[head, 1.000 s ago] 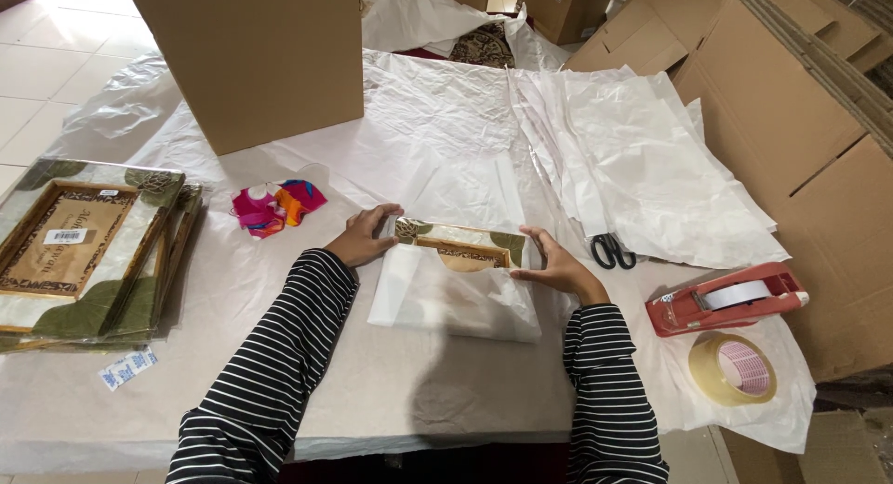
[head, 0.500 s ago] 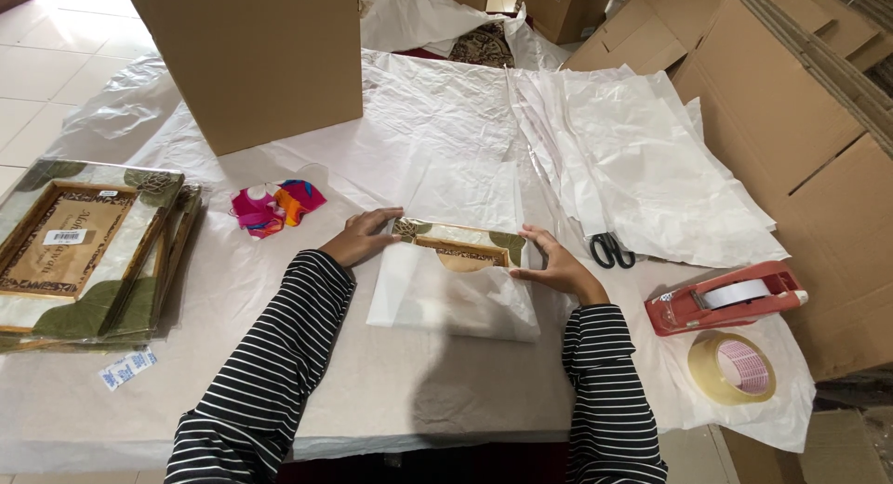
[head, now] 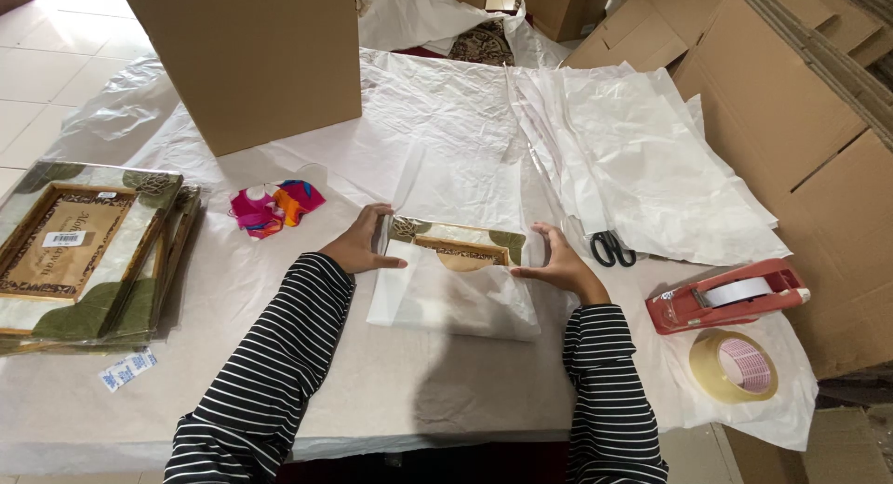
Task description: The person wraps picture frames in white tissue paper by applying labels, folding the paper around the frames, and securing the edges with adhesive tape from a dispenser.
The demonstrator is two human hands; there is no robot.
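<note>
A decorated picture frame [head: 453, 242] with green corners lies flat in the middle of the table, its near half covered by a folded sheet of white tissue paper [head: 451, 300]. My left hand [head: 361, 247] presses on the frame's left edge and the paper there. My right hand [head: 556, 263] rests against the frame's right edge. Both arms wear black-and-white striped sleeves.
A stack of similar frames [head: 79, 251] lies at the left, a colourful cloth bundle [head: 273, 206] beside it. A large cardboard box [head: 251, 56] stands behind. Tissue sheets [head: 642, 159], scissors [head: 611, 247], a red tape dispenser [head: 721, 293] and a tape roll [head: 733, 366] lie right.
Both hands stay on the frame's sides. The paper fold over the near half has barely shifted.
</note>
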